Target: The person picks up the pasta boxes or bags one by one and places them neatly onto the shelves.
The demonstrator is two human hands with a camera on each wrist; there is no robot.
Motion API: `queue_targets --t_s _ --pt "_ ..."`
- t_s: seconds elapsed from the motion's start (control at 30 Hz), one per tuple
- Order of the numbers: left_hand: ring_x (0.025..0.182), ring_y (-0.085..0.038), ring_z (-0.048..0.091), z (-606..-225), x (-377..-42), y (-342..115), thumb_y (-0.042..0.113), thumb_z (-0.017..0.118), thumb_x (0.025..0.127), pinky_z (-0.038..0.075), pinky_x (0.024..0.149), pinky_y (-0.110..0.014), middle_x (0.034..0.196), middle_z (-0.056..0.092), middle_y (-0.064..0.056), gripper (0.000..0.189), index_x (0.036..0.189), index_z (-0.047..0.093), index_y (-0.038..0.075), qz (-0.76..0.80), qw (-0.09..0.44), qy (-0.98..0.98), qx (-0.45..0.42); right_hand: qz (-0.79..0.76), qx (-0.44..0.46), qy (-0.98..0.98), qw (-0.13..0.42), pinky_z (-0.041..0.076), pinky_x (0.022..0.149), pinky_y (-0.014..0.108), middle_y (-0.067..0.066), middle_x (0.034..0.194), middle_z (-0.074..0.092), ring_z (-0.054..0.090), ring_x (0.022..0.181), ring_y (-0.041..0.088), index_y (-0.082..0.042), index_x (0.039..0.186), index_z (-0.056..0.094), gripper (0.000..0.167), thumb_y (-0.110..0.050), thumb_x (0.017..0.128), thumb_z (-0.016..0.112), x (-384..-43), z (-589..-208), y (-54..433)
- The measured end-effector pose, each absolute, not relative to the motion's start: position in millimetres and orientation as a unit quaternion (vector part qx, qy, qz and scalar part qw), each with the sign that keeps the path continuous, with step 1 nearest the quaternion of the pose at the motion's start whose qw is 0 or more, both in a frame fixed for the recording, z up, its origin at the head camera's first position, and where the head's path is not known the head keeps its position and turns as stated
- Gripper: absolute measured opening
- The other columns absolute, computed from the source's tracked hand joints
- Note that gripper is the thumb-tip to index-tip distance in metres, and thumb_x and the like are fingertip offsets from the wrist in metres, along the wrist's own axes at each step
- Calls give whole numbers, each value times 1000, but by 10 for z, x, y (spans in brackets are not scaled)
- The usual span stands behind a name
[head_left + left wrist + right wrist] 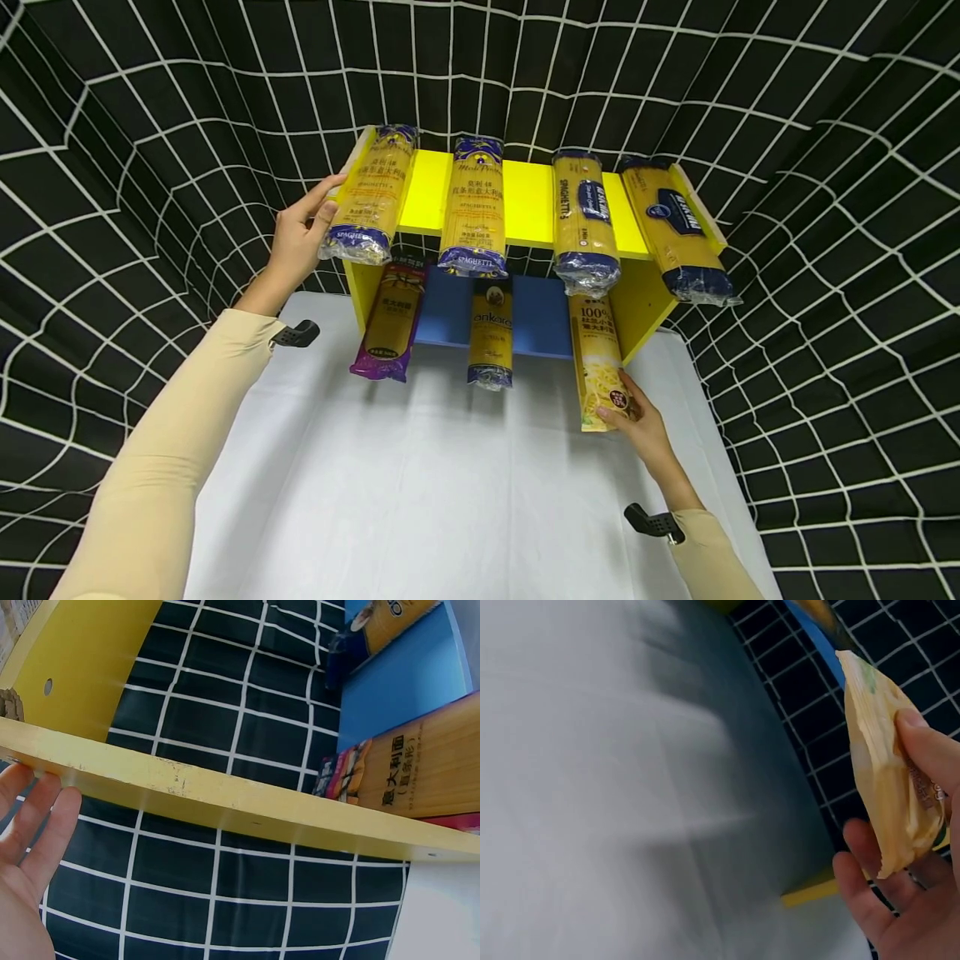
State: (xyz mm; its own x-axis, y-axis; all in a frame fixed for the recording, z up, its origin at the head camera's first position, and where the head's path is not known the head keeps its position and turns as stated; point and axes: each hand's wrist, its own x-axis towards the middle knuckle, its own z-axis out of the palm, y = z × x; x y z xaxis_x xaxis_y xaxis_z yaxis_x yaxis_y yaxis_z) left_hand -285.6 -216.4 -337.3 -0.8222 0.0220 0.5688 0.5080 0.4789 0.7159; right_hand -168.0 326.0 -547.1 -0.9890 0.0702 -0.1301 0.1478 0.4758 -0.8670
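Note:
My right hand pinches the lower end of a yellow-and-cream pasta packet on the lower shelf at the right. In the right wrist view, the thumb lies on the face of the packet's end, with fingers beneath it. My left hand is at the left end of the upper shelf, its thumb close to a spaghetti packet. In the left wrist view, its fairly straight fingers touch the outside of the yellow side panel; the thumb is out of view there.
More spaghetti packets lie on the yellow upper shelf. On the blue lower shelf are a purple-ended packet and a blue-and-yellow packet. White cloth lies below; black gridded cloth surrounds the rack.

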Motion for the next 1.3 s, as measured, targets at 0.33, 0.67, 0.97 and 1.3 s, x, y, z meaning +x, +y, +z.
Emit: queue_targets --t_s 0.33,0.67,0.97,1.3 --pt "67 15 54 -3383 -2859 -2169 24 47 104 43 56 -6 124 66 -27 41 145 52 20 -485 249 -823 -161 -483 70 870 -77 43 80 10 2 131 55 52 113 9 -22 153 38 66 -27 95 68 -1589 -5355 3295" --pt "66 12 55 -3384 -2864 -2175 26 47 104 42 55 -7 123 66 -29 41 145 52 23 -489 249 -820 -160 -628 -43 776 -38 55 60 29 0 93 76 69 72 17 9 132 56 40 -19 104 51 -1504 -5159 3370" --pt "67 14 54 -3386 -2852 -2179 24 48 104 44 56 -6 122 67 -27 41 145 52 21 -490 246 -821 -161 -615 -134 751 200 59 66 33 5 103 76 73 81 18 8 133 53 37 -16 107 41 -1480 -5185 3402" --pt "69 14 55 -3368 -2845 -2169 25 48 104 45 58 -6 124 66 -27 41 145 52 21 -489 246 -821 -163 -622 -139 735 232 61 75 36 9 111 76 75 88 26 9 138 46 41 -18 108 40 -1541 -5307 3361"
